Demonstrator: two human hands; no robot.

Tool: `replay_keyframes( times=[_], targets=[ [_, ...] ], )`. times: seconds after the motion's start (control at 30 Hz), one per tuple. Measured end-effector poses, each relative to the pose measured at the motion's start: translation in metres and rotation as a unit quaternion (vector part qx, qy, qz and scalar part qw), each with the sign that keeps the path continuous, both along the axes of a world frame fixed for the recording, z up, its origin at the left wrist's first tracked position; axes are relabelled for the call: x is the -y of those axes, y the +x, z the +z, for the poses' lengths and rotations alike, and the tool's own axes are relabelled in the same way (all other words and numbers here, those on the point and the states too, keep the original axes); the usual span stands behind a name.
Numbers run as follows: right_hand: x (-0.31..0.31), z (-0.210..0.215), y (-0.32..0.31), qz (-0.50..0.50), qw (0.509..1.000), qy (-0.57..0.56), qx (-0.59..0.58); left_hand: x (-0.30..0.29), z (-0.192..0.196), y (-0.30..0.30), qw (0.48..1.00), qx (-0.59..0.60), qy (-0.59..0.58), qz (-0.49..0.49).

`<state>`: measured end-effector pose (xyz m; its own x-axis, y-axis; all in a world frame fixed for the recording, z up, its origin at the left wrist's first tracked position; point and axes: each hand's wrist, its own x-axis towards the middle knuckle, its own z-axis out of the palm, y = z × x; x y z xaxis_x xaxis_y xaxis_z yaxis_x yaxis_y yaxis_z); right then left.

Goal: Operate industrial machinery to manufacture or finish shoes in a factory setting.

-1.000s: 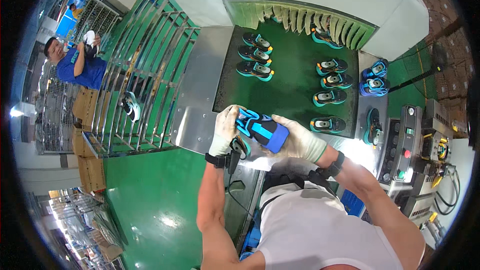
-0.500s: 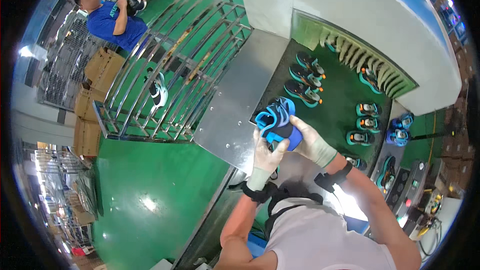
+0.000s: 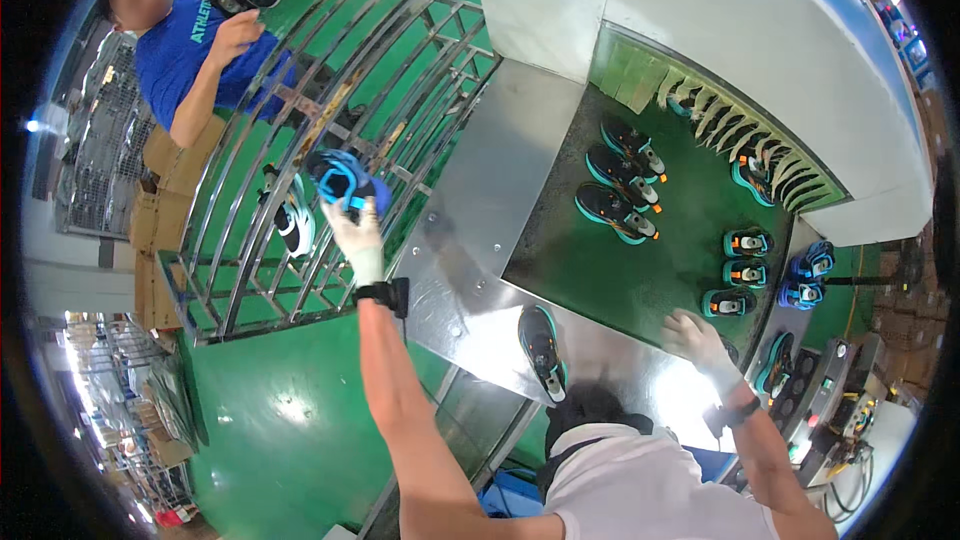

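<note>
In the left of the frame, the left hand [image 3: 357, 232] grasps the blue-and-black shoe [image 3: 345, 176] over the metal rack [image 3: 297, 103]; the shoe lies just up-frame of the wrist, its opening toward the camera. Its long axis seems to run left to right, though blur and the fingers make this uncertain. The white-and-black shoe [image 3: 296, 223] on the rack is just left of that hand. The right hand [image 3: 697, 342], well apart at right of centre over the near edge of the green belt [image 3: 610, 280], has released the shoe, its fingers loosely bent and nothing visible in them. Half a second ago both hands held the shoe near mid-frame; now the black shoe [image 3: 543, 352] on the steel table [image 3: 455, 160] shows fully between the forearms
</note>
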<state>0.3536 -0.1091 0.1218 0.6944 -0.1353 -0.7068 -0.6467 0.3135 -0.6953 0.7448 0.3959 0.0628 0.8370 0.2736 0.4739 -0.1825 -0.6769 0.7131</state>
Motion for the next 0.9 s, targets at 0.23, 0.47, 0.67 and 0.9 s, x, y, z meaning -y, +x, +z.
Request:
replay_keyframes(
  times=[0.23, 0.47, 0.67, 0.9],
  targets=[
    [0.036, -0.004, -0.075, -0.067, 0.985, -0.094, -0.125, -0.051, -0.026, 0.034, 0.994, -0.092, 0.047, 0.036],
    [0.038, -0.029, -0.109, -0.107, 0.977, -0.104, -0.149, -0.015, -0.005, 0.012, 0.981, -0.046, 0.18, 0.06],
    [0.037, -0.048, -0.123, -0.097, 0.982, -0.082, -0.137, -0.045, -0.017, 0.035, 0.991, -0.113, 0.068, 0.022],
    [0.045, -0.059, -0.184, -0.148, 0.97, -0.087, -0.173, -0.035, -0.028, 0.052, 0.982, -0.129, 0.135, 0.031]
  ],
)
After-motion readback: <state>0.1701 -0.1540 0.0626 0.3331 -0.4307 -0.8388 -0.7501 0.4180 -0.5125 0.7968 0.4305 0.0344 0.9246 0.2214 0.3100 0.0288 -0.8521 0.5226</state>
